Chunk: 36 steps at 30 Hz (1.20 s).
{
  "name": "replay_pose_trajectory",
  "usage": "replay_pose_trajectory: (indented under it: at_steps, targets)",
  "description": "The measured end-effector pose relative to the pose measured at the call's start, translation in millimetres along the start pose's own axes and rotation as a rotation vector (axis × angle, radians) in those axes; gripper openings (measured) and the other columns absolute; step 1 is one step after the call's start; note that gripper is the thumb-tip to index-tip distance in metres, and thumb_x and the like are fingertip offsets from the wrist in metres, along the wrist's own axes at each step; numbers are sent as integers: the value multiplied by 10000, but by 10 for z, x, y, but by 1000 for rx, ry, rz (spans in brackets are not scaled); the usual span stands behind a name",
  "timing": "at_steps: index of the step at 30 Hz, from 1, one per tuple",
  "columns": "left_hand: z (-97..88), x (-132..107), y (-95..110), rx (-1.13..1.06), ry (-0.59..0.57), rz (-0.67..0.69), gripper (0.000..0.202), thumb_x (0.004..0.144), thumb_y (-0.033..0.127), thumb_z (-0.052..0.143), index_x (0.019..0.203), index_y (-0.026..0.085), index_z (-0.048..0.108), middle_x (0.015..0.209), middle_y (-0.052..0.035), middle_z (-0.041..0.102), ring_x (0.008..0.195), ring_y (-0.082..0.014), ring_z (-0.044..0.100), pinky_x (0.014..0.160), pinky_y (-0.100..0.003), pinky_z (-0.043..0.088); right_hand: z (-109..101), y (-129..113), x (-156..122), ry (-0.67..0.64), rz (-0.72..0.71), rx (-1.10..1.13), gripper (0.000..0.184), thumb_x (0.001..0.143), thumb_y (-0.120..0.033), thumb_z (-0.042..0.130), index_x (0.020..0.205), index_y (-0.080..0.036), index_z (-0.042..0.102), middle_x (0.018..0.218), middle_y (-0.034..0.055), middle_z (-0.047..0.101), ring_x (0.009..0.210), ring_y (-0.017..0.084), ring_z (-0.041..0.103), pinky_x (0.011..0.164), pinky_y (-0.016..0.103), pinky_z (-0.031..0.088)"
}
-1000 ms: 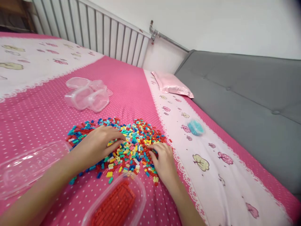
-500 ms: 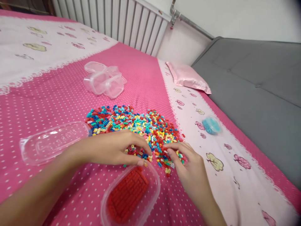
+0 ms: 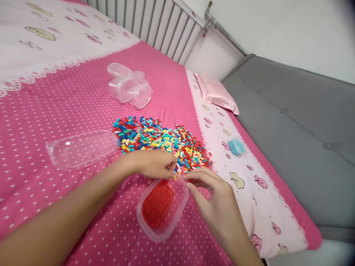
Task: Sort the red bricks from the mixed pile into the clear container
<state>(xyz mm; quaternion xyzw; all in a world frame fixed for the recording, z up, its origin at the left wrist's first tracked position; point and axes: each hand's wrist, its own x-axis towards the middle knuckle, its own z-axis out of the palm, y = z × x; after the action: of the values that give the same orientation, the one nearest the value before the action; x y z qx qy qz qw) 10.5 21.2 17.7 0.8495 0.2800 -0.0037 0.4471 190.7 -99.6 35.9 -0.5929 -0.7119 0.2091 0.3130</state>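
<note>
A clear plastic container [image 3: 177,205] lies on the bed in front of me, with red toy bricks [image 3: 157,203] packed in rows inside it. My left hand [image 3: 156,163] is closed at the container's far rim, fingers curled under and the thumb pressed near the index finger; what they hold is hidden. By the right side of that rim, my right hand [image 3: 212,188] pinches thumb and forefinger together. Anything between those fingertips is too small to make out. Just beyond both hands spreads a pile of small multicoloured bricks [image 3: 155,133], partly covered by them.
A long clear lid [image 3: 83,149] lies left of the pile. Farther back are several clear containers [image 3: 130,87] in a cluster. To the right sit a small tub with blue contents [image 3: 236,147] and a pink pillow [image 3: 216,95], beside the grey headboard [image 3: 291,122].
Both hands have drawn together at the container's far rim. My right hand has left the bricks, and my left hand's fingers have curled closed. The view has shifted.
</note>
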Motion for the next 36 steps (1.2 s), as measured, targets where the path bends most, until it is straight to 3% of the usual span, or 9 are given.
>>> replay_pose_trajectory:
  at_steps: [3, 8, 11, 15, 23, 30, 36]
  targets:
    - [16, -37, -21, -125, -122, -27, 188, 932, 235, 470, 869, 167, 634, 474, 30, 601, 414, -152, 583, 476, -231, 472, 146, -88, -50, -8, -49, -336, 272, 878, -114, 555, 1059, -259, 698, 914, 26, 762, 777, 201, 729, 679, 293, 543]
    - [21, -52, -127, -242, -247, 12, 260, 939, 231, 421, 883, 166, 666, 474, 6, 634, 417, -148, 620, 486, -221, 522, 415, -161, -54, -44, -40, -732, 260, 860, -57, 585, 1002, -254, 680, 812, 22, 735, 629, 212, 686, 521, 278, 372]
    - [25, -34, -171, -251, -302, 5, 266, 865, 172, 438, 825, 153, 701, 457, -19, 640, 412, -164, 622, 485, -245, 536, 499, -137, -26, -105, -113, -783, 226, 887, -48, 567, 931, -239, 681, 848, 32, 735, 626, 190, 665, 515, 285, 328]
    - [23, -20, -183, -263, -334, -1, 288, 822, 187, 463, 762, 144, 741, 457, -52, 651, 424, -189, 631, 497, -286, 565, 540, -86, -29, -95, -171, -880, 208, 910, -74, 585, 800, -232, 662, 737, 25, 724, 618, 204, 653, 532, 308, 299]
    - [33, 14, -214, -288, -358, 35, 315, 791, 153, 453, 711, 167, 758, 459, -48, 657, 393, -171, 592, 485, -271, 553, 525, -60, -30, -208, -183, -910, 204, 915, -46, 531, 891, -219, 637, 710, 21, 713, 551, 186, 637, 509, 307, 231]
    - [39, 31, -217, -303, -364, 20, 290, 767, 135, 444, 636, 166, 702, 451, -43, 645, 419, -171, 620, 494, -269, 569, 530, -79, -37, -88, -237, -959, 203, 904, -54, 550, 823, -216, 643, 650, 17, 688, 552, 173, 616, 515, 308, 193]
    - [56, 53, -252, -305, -349, -3, 225, 716, 117, 438, 554, 201, 569, 475, -48, 660, 434, -183, 633, 491, -290, 576, 545, -63, 45, -191, -160, -940, 230, 923, -56, 509, 872, -218, 663, 638, 7, 690, 489, 171, 586, 507, 305, 194]
